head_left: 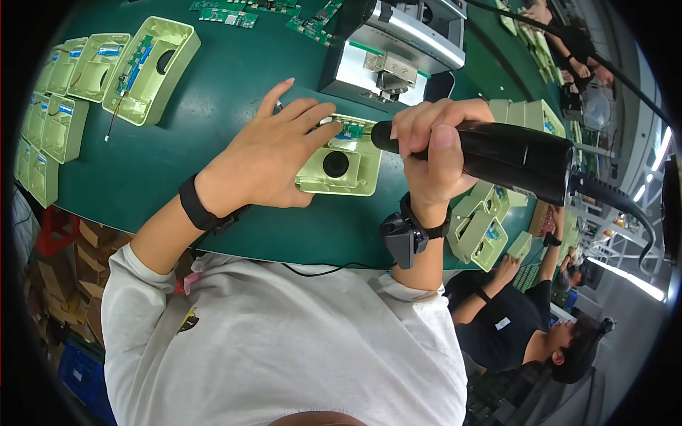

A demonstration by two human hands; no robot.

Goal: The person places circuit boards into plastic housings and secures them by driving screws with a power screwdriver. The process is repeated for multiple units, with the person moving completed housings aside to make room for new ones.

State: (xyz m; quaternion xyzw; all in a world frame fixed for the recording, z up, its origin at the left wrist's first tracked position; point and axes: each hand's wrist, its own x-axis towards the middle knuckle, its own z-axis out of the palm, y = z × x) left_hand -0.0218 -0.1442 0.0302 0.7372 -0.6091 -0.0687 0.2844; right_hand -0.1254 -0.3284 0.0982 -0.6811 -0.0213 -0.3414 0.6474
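Note:
On the green table in front of me sits a light-green plastic housing [366, 186]. Inside it are a small green circuit board [352, 132] and a round black part [335, 164]. My left hand [266, 153] grips the housing's left end, its thumb by the near edge, its fingertips over the board and its little finger sticking out. My right hand [437, 145] is closed around a black corded electric screwdriver [515, 153] held nearly level. The screwdriver's nose points left at the board's right end; its exact contact is hard to make out.
At left stand several similar housings [153, 71] with boards and blue batteries. A metal-and-black machine [391, 60] stands beyond my hands, near loose circuit boards [227, 14]. More housings [479, 231] lie at right, where a person in black [508, 319] works. The screwdriver's cord [625, 206] trails right.

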